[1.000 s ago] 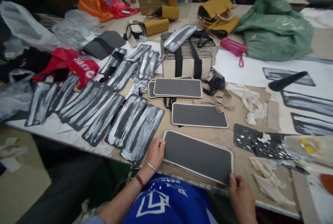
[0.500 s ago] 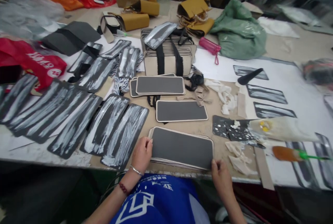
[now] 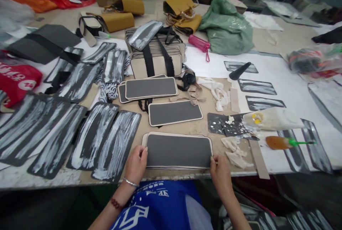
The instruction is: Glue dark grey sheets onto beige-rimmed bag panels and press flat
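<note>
In front of me lies a small stack of rectangular panels; its top one is a dark grey panel with a beige border (image 3: 178, 151). My left hand (image 3: 136, 162) pinches this panel at its left end. At its right end the fingers of my right hand (image 3: 219, 170) are closed on the edge. Just beyond lies a single grey panel (image 3: 175, 113), and behind it a pair of overlapping grey panels (image 3: 151, 88). To my left, dark panels streaked with white glue (image 3: 117, 146) spread over the table.
A strapped stack of beige panels (image 3: 157, 64) stands further back. At the right are a glue-spotted dark sheet (image 3: 217, 123), an orange bottle with a green nozzle (image 3: 278, 142), a black cone (image 3: 240, 71) and fabric scraps (image 3: 235, 150). A green bag (image 3: 227, 27) sits behind.
My view has swung to the right, so things on the table appear further left. Both hands stay at the ends of the top panel, which now lies straighter over the stack.
</note>
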Tool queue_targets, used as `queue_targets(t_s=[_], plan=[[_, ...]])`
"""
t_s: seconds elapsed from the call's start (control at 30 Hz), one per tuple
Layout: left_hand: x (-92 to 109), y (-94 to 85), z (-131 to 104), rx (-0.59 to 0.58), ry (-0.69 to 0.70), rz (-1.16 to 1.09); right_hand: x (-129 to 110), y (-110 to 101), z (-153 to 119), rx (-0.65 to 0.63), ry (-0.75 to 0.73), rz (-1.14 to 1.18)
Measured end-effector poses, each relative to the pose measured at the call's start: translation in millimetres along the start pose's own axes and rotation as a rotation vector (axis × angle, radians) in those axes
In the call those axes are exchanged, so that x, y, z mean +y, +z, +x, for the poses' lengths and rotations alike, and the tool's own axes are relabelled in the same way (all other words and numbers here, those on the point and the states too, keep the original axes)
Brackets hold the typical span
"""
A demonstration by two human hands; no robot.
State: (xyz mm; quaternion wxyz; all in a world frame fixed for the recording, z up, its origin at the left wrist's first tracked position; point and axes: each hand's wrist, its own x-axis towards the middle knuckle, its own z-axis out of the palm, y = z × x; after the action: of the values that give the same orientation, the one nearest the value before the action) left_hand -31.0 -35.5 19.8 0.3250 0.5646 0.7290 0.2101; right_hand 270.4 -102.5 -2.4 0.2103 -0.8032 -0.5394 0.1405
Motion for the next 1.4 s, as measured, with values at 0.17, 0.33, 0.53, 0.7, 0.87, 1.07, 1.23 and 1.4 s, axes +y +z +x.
queue_targets(t_s=[0.17,0.33,0.53,0.7,0.87,1.07,1.23,1.4], plan=[[-9,-10.8,-12,0.044,-0.015,-0.006,-15,2,-5,-0.003,-0.094,-0.035],[-14,-8.5,-7,0.063,-0.019,0.017,-14,11,-3,-0.027,-0.061,0.002],[-18,-1.6,1,0.078,0.007,0.058,-9,14,-1,-0.057,0.02,0.041],[-21,1.1,1,0.082,0.039,0.121,-9,16,-2,-0.066,0.051,0.0],[-23,5.6,1,0.078,0.064,0.191,-5,18,-1,-0.042,0.071,-0.061],[-25,8.3,3,0.055,0.038,0.222,-4,19,2,-0.076,0.071,-0.106],[-26,9.0,5,0.048,0.02,0.223,-4,18,2,-0.079,0.051,-0.117],[-27,8.8,7,0.053,0.018,0.211,-2,22,3,-0.064,-0.002,-0.109]])
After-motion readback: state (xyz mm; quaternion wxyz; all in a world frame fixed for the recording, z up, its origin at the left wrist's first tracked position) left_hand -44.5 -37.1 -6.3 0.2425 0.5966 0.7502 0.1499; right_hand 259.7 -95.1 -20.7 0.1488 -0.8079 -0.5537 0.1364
